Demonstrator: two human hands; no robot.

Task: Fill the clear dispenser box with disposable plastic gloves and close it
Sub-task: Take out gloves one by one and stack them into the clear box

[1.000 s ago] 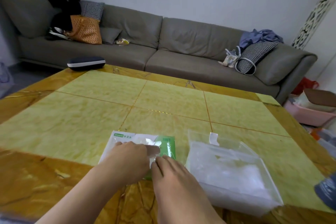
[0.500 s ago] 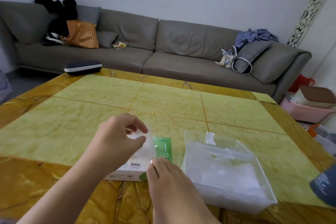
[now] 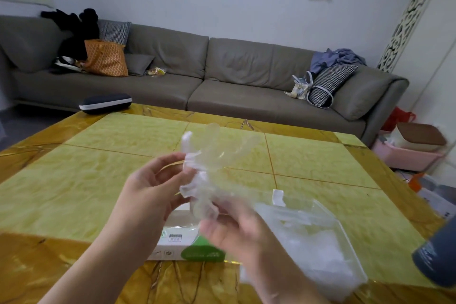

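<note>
Carry the loose glove across to the clear box and tuck it in flat.

Your left hand has its fingers curled in a light pinch on the upper edge of a thin plastic glove, which hangs in the air above the counter; your right hand is blurred beneath it, fingers loosely bent and seemingly gathering the glove's lower end, though how firm that hold is I cannot tell; keep the film bunched between both hands so it does not billow; the glove packet lies on the counter below your hands; the clear dispenser box sits just to its right, lid open and already partly filled; lower the glove well inside its walls before letting go, then press it down so the lid can shut.
</note>
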